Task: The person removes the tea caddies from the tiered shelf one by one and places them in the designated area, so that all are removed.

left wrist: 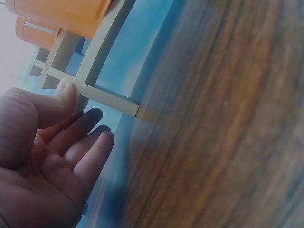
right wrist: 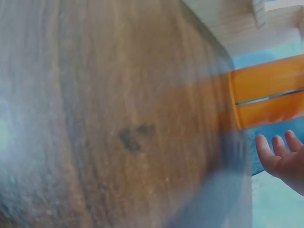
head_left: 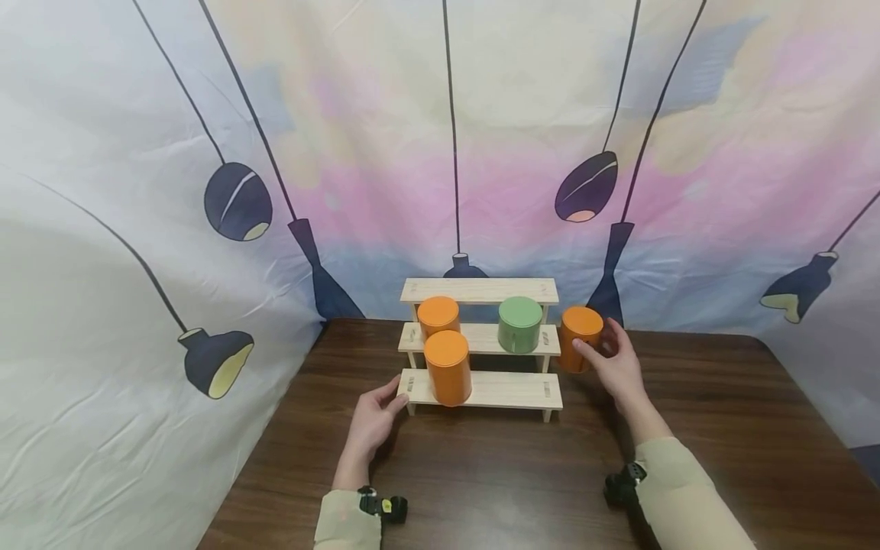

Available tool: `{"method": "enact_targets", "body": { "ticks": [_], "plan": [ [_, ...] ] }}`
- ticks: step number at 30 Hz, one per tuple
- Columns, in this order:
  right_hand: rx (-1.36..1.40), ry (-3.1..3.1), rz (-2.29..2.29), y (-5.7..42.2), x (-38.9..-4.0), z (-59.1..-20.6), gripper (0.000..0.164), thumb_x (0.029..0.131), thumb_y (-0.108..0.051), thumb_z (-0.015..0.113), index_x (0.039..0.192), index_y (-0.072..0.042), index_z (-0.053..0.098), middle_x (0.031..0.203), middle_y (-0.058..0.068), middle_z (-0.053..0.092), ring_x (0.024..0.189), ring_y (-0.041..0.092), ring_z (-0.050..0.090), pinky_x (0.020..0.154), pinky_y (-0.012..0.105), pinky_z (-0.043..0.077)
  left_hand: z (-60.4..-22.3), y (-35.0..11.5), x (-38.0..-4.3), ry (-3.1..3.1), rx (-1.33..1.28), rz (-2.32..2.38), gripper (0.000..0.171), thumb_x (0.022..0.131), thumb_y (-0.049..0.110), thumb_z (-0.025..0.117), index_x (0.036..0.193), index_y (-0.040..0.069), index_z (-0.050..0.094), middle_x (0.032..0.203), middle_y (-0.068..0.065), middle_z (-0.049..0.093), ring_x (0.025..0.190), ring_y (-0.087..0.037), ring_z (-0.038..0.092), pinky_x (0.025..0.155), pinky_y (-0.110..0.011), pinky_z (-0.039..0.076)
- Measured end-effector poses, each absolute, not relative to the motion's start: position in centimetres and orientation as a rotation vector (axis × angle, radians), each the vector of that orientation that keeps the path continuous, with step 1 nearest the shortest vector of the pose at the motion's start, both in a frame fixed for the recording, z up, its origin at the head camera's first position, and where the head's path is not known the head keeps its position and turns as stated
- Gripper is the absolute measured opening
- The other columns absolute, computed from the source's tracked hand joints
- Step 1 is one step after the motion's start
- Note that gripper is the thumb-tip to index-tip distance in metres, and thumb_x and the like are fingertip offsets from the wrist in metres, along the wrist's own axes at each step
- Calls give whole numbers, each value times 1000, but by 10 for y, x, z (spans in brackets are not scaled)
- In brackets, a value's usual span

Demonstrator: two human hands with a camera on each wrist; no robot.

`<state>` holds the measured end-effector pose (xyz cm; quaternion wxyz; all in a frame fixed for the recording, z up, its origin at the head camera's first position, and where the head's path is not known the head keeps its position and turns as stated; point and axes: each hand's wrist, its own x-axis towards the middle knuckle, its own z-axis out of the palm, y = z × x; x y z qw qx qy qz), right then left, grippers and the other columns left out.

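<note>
A three-tier wooden shelf [head_left: 509, 389] stands on the table. The left hand [head_left: 372, 418] pinches the left end of its lowest board, the thumb [left wrist: 66, 92] lying on top. To the right of the shelf, the right hand [head_left: 621, 367] grips an orange can [head_left: 574, 353] between thumb and fingers. The right wrist view has this can [right wrist: 266, 92] at its right edge; whether its base touches the table I cannot tell. Another orange can [head_left: 449, 374] stands on the lowest board. Behind it, the middle board carries a third orange can [head_left: 438, 312] and a green can [head_left: 519, 327].
The dark wooden table [head_left: 495, 481] extends around the shelf. Behind and to the left hangs a cloth [head_left: 385, 153] printed with lamps, close to the table's back edge. The top board [head_left: 479, 290] of the shelf is the one nearest the cloth.
</note>
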<state>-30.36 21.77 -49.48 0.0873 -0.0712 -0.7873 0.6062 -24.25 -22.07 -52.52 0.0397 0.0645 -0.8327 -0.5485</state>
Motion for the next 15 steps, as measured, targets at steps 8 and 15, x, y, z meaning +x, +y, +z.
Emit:
{"method": "enact_targets", "body": {
  "ticks": [8, 15],
  "plan": [
    [-209, -2099, 1835, 209, -284, -479, 78, 108, -44, 63, 171, -17, 27, 173, 14, 30, 159, 34, 28, 127, 58, 27, -525, -220, -243, -2551, 199, -1689, 47, 105, 16, 69, 151, 6, 61, 155, -15, 57, 149, -40, 47, 122, -61, 34],
    [-188, -1939, 1848, 197, -268, -471, 65, 110, -33, 60, 167, -13, 36, 172, 7, 35, 159, 27, 27, 130, 53, 21, -525, -220, -243, -2542, 190, -1690, 47, 104, 14, 69, 150, 6, 61, 155, -14, 58, 149, -39, 47, 122, -61, 34]
  ]
}}
